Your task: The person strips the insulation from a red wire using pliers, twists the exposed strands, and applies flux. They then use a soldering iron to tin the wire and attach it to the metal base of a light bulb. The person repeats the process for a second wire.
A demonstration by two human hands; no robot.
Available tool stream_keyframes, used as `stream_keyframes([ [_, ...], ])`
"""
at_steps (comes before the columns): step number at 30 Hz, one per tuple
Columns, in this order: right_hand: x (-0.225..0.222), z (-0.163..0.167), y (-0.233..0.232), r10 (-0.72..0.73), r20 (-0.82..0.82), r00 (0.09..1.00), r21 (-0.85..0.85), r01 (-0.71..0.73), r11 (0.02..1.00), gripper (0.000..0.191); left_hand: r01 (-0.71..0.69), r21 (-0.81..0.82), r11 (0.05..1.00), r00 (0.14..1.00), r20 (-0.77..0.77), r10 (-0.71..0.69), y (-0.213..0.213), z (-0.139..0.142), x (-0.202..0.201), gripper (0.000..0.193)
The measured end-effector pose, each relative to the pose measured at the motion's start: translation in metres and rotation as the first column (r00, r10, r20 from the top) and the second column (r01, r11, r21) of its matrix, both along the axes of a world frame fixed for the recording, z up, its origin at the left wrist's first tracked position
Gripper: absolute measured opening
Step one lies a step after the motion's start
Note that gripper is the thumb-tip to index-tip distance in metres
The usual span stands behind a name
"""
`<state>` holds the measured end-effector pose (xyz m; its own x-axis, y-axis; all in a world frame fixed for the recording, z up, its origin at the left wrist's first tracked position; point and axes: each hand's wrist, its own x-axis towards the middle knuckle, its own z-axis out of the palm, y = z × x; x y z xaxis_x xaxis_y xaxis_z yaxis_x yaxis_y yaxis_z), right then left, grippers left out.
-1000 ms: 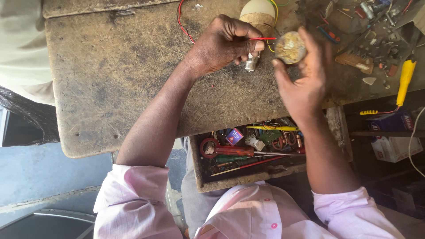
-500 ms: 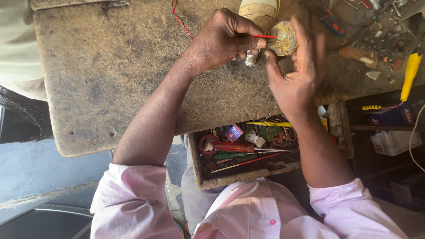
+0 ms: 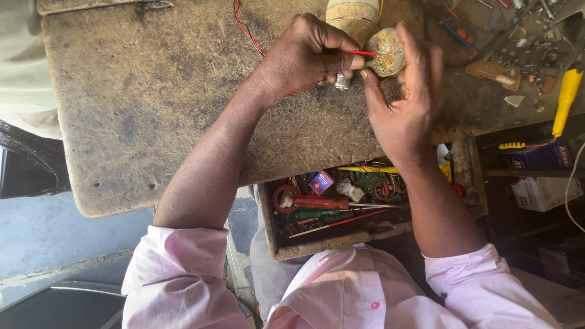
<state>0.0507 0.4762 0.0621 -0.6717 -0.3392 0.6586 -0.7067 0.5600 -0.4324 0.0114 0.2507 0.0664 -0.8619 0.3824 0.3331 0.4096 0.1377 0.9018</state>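
Since a second ago, the red wire (image 3: 364, 53) pinched in the left hand (image 3: 304, 55) has been brought against the round part (image 3: 385, 52) cradled by the right hand (image 3: 405, 100), so joining appears under way.

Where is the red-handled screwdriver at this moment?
In the head view, the red-handled screwdriver lies in the open wooden drawer under the worn tabletop, low centre, between the person's forearms.

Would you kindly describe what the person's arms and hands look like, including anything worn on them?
Both hands, left hand and right hand, are bare, without gloves, rings or a watch. The forearms are bare too. Pale pink shirt sleeves with fine stripes are rolled up near the elbows.
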Motion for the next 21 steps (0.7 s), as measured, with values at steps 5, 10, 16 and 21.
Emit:
stream_keyframes([
  [5, -0.0006, -0.0023, 0.0010, 0.020, 0.026, 0.999, -0.030, -0.019, 0.999, 0.073, 0.011, 0.035, 0.999, 0.999, 0.048, -0.012, 0.0007, -0.0003, 0.0000, 0.011],
  [10, -0.0020, -0.0030, 0.0010, 0.015, 0.045, 0.999, -0.085, -0.012, 0.996, 0.073, 0.043, 0.064, 0.997, 0.996, 0.077, -0.047, 0.0001, -0.0018, -0.0007, 0.010],
  [16, -0.0053, -0.0033, 0.0029, 0.028, 0.030, 0.999, -0.137, -0.023, 0.990, 0.074, 0.057, 0.134, 0.989, 0.995, 0.073, -0.067, -0.0004, -0.0012, -0.0010, 0.012],
  [21, -0.0073, -0.0028, 0.0029, 0.002, 0.044, 0.999, -0.148, 0.004, 0.989, 0.074, 0.110, 0.235, 0.966, 0.990, 0.063, -0.128, 0.0002, -0.0006, 0.0013, 0.015],
])
